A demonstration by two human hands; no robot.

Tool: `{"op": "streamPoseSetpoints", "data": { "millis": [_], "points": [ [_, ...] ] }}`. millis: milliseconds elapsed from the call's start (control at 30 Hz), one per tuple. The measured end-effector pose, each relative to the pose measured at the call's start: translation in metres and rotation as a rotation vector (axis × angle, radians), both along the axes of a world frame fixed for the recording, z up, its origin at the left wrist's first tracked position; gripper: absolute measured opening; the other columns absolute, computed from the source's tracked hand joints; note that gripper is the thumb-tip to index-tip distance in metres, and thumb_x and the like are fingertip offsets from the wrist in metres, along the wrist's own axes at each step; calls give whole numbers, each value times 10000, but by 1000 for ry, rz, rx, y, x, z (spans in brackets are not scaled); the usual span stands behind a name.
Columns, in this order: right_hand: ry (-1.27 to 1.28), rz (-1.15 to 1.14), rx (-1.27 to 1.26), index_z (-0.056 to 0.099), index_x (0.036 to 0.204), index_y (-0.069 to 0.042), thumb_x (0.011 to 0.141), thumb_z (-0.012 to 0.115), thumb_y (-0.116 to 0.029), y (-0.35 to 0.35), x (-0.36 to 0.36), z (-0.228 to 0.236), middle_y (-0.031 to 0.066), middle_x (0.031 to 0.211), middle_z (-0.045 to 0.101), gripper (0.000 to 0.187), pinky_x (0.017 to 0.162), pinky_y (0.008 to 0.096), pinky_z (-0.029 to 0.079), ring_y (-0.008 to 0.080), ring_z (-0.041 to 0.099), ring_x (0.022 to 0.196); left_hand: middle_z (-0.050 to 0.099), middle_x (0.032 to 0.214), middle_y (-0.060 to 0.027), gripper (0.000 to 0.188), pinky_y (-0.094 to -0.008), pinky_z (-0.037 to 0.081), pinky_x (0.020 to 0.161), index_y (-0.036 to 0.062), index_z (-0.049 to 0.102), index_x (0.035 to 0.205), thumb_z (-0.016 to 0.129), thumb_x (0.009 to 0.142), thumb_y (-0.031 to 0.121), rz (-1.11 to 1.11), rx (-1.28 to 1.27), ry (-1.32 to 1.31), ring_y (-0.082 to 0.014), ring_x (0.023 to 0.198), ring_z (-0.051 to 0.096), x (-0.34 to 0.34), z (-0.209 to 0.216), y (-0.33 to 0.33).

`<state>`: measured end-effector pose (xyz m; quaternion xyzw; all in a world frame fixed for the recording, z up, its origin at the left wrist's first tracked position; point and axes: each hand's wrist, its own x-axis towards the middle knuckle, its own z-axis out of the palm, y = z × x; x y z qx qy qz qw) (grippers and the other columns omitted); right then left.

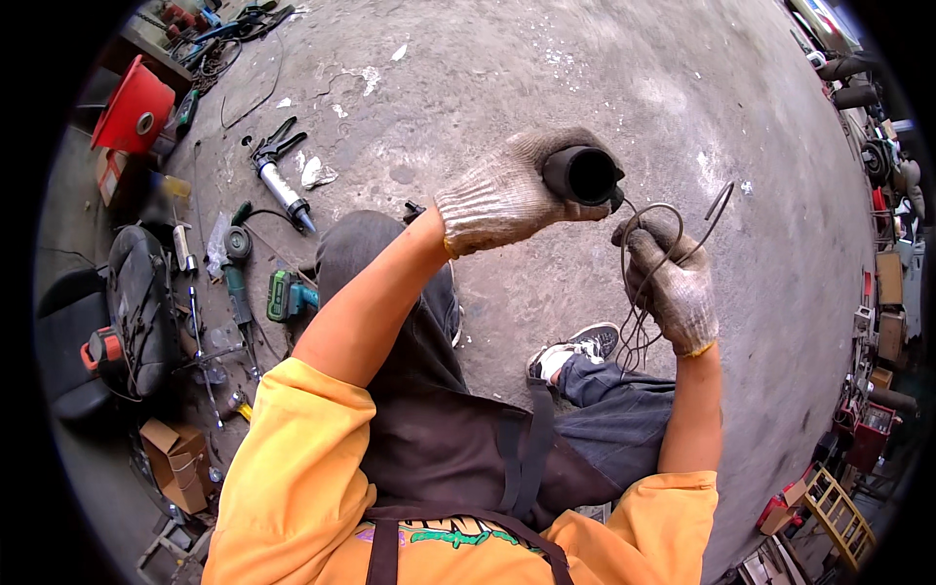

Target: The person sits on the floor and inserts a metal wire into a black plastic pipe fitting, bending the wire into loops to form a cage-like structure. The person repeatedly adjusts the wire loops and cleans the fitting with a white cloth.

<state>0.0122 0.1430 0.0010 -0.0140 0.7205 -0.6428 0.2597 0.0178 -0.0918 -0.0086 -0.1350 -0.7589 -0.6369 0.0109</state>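
In front of me, my left hand (512,190), in a soiled knitted work glove, is closed around a short black tube (557,175). The tube's dark open end faces up toward me. A small black piece sticks out at its lower right side. To the right, my right hand (675,283), gloved the same way, pinches a thin wire (722,200) bent into several loose loops. Some loops hang below the fingers and one end curves up to the right. Near the tube's lower edge, the wire runs close to it; whether it is attached I cannot tell.
On the concrete floor to my left lie a caulking gun (281,187), an angle grinder (236,258) and a green cordless power tool (284,295). Farther left are a black seat (136,283), a red drum-shaped object (136,105) and a cardboard box (175,463). A yellow ladder (840,515) and assorted parts line the right.
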Motion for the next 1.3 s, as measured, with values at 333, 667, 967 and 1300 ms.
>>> {"op": "streamPoseSetpoints", "data": {
  "millis": [333, 667, 967, 1300],
  "points": [
    [-254, 180, -110, 691, 1054, -2, 947, 668, -122, 3, -11, 2, -67, 637, 492, 162, 437, 208, 292, 23, 408, 499, 720, 991, -74, 282, -321, 545, 789, 89, 685, 1102, 738, 825, 92, -117, 73, 40, -172, 892, 671, 1, -7, 1],
    [368, -24, 175, 719, 1095, 0, 979, 653, -120, -16, 1, -4, 12, 763, 656, 179, 556, 232, 422, 56, 541, 636, 620, 741, 27, 323, -177, 337, 447, 68, 715, 1029, 787, 867, 338, 80, 170, -458, -5, 533, 463, 2, 8, -10],
    [-64, 173, 130, 707, 1042, -14, 981, 654, -202, -9, -8, 20, -96, 618, 475, 204, 458, 204, 289, 7, 404, 505, 658, 835, 12, 309, -190, 419, 571, 67, 731, 1042, 802, 856, 303, 43, -90, -318, -24, 714, 549, -1, -3, -10],
    [164, 134, 185, 742, 1065, -20, 966, 679, -184, 3, -10, 15, -71, 662, 588, 202, 482, 199, 337, 2, 446, 537, 657, 814, 18, 296, -153, 413, 543, 63, 732, 1063, 737, 913, 319, 81, 158, -500, -18, 658, 548, -4, -7, -4]
  ]
}}
